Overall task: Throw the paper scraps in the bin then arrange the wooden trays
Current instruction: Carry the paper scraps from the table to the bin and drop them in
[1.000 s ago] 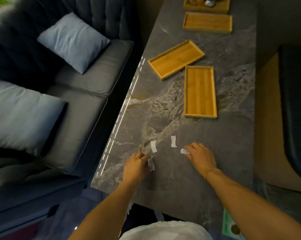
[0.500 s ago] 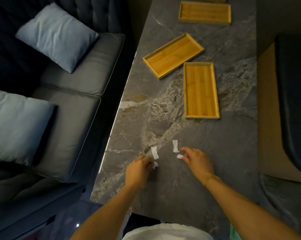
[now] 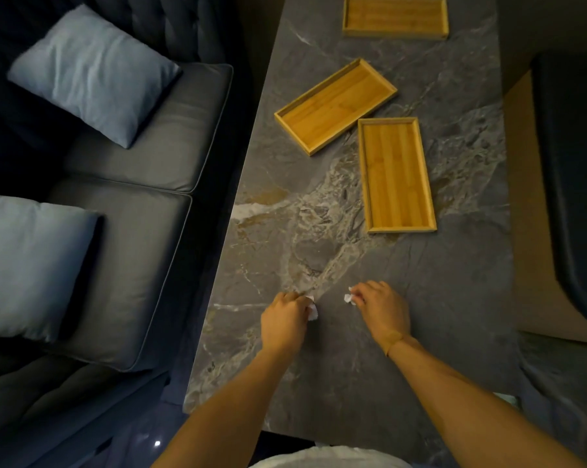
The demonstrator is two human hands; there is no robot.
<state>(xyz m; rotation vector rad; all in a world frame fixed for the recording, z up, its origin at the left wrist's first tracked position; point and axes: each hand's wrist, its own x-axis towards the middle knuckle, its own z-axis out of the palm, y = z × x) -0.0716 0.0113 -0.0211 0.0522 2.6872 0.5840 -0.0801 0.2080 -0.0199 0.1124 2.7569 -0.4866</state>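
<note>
On the grey marble table (image 3: 454, 298), my left hand (image 3: 285, 320) is closed around white paper scraps (image 3: 312, 309) that stick out past its fingers. My right hand (image 3: 381, 307) pinches more white paper scraps (image 3: 349, 297) at its fingertips. Both hands rest low near the table's front. Three shallow wooden trays lie farther back: an upright one (image 3: 395, 173), an angled one (image 3: 336, 104) to its left, and a far one (image 3: 395, 16) lying crosswise. No bin is in view.
A dark leather sofa (image 3: 133, 214) with two pale blue cushions (image 3: 89, 69) runs along the table's left edge. A dark chair (image 3: 575, 180) stands past the right edge, over a tan floor strip.
Both hands gathered the loose scraps that lay on the table between them; none lies loose now. The view moved slightly forward and down.
</note>
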